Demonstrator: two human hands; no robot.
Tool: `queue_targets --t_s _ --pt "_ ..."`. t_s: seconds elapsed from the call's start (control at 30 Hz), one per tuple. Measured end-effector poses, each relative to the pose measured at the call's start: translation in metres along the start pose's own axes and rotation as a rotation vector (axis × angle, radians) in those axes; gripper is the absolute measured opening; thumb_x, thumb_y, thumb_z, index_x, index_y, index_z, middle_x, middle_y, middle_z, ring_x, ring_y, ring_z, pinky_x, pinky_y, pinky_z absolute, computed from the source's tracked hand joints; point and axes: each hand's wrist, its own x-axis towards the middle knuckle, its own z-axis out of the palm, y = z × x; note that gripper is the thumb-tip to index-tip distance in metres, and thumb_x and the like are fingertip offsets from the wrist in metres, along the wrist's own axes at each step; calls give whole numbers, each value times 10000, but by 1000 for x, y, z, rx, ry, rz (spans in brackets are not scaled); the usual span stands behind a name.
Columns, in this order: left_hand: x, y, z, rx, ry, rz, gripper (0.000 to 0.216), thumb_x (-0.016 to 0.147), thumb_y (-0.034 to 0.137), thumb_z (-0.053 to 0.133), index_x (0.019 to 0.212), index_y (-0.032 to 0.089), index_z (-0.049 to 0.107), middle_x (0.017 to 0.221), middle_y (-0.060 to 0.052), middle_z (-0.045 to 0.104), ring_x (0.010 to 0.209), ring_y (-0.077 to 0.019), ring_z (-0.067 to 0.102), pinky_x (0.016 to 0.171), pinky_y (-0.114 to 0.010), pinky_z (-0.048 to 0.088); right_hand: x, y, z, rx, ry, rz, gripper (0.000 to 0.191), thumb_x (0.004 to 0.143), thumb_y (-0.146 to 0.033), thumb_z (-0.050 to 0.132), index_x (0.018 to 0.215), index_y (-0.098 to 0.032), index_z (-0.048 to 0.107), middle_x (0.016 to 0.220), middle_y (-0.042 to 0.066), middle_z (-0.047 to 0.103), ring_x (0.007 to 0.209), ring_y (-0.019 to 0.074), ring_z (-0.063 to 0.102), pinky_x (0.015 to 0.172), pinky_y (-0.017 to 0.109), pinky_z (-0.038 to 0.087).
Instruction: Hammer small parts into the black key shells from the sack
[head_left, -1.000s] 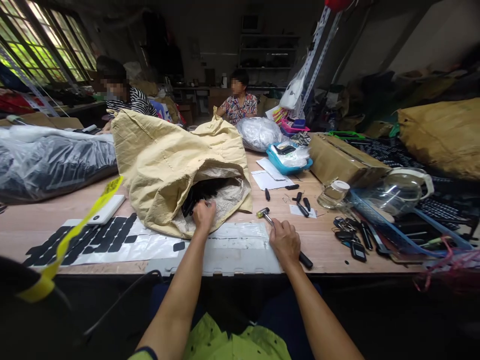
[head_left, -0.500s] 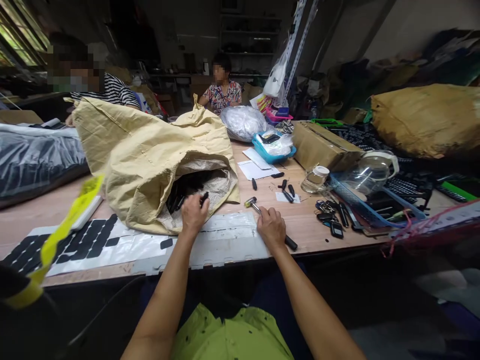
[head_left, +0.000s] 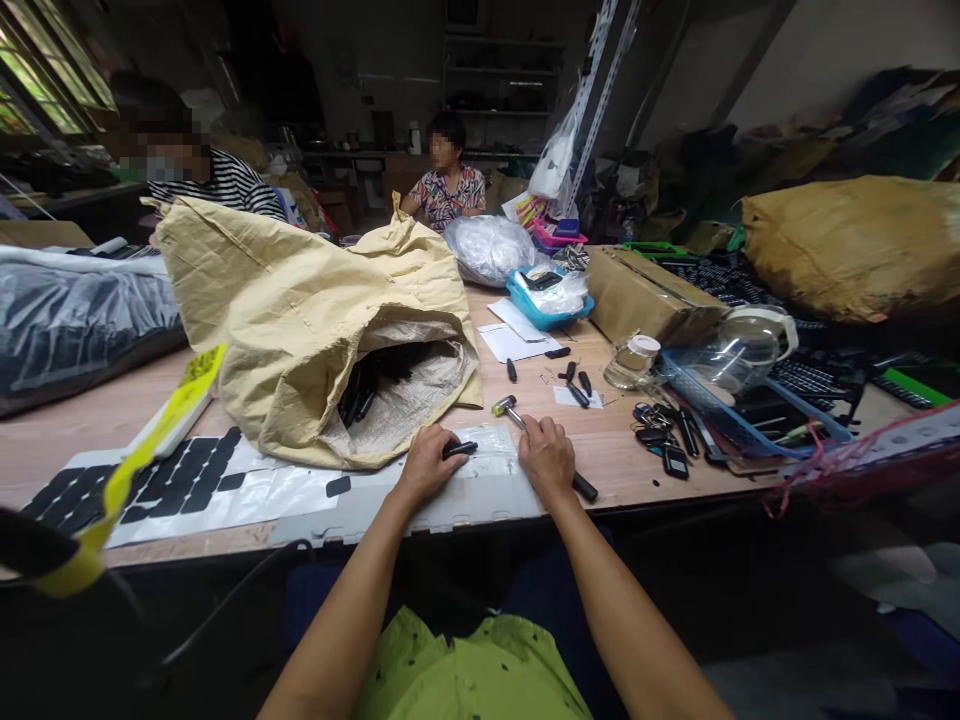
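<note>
Between the fingers of my left hand (head_left: 430,462) is a small black elongated piece (head_left: 460,450), its exact kind too small to tell. This hand is just above a plastic-covered grey board (head_left: 442,508) at the table's front edge. My right hand (head_left: 547,458) is wrapped round a small hammer (head_left: 507,406); its head points away from me and its black handle end sticks out at the lower right. Just beyond my left hand, a large tan sack (head_left: 300,330) lies on its side, mouth towards me, with black pieces (head_left: 364,385) inside.
Several black handles (head_left: 577,390) lie behind the hammer. Keys and fobs (head_left: 667,440), a glass jar (head_left: 631,360) and a blue basket (head_left: 697,405) stand right. Black patches on a white sheet (head_left: 277,500) lie left. Two people (head_left: 448,185) sit across the table (head_left: 495,300).
My left hand has come out of the sack's mouth and moved right and nearer to me, carrying the black piece. My right hand stays on the hammer.
</note>
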Motion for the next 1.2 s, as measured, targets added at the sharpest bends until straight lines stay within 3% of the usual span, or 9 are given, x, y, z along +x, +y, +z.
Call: queue_targets --t_s 0.17,0.27,0.37,0.47,0.73,0.93,1.07,1.2 --pt "2 1 2 -59 16 -40 121 775 219 727 895 233 719 888 -30 661 947 -232 564 873 -359 432 5 5 -9 220 -86 47 350 886 -169 495 1168 -254 683 945 69 638 888 203 552 712 290 394" --pt "3 1 4 -73 27 -49 134 771 212 738 903 236 738 887 -31 662 956 -230 562 874 -355 426 -6 2 -18 468 -36 52 382 906 -185 437 1200 -241 675 1028 69 676 944 196 603 793 295 464" --pt "4 1 5 -78 19 -55 136 772 211 745 905 237 754 879 -31 657 960 -230 560 878 -354 421 -27 -10 -29 704 5 -61 375 929 -226 412 1192 -216 679 1114 79 698 1004 186 638 891 305 499" --pt "4 1 7 -75 20 -57 133 778 216 738 908 238 761 870 -32 650 955 -228 558 869 -352 419 -48 -24 -38 802 -16 -157 359 949 -267 426 1198 -231 682 1094 66 720 1002 176 658 903 300 518" --pt "4 1 10 -35 42 -38 60 795 218 716 842 236 750 836 -27 628 926 -221 551 850 -347 411 -62 -31 -32 701 -75 -156 377 932 -211 427 1189 -262 698 1004 52 730 945 174 675 853 297 549" --pt "2 3 10 -60 52 -35 106 792 215 723 891 239 752 867 -29 646 951 -225 559 882 -356 423 -61 -25 -32 718 -1 -117 386 941 -224 417 1214 -253 689 1084 70 725 1024 188 665 904 317 544" --pt "2 2 12 -70 59 -43 104 782 195 722 877 228 748 873 -32 650 958 -227 562 890 -364 427 -65 -20 -24 666 -24 -130 381 925 -216 427 1177 -274 706 1029 53 726 968 181 670 862 305 548" --pt "1 3 12 -87 68 -28 82 769 200 717 845 226 734 861 -33 642 944 -228 556 869 -365 432 -53 -10 -17 593 44 -58 372 932 -235 420 1167 -269 707 1041 54 709 960 178 653 817 285 522"
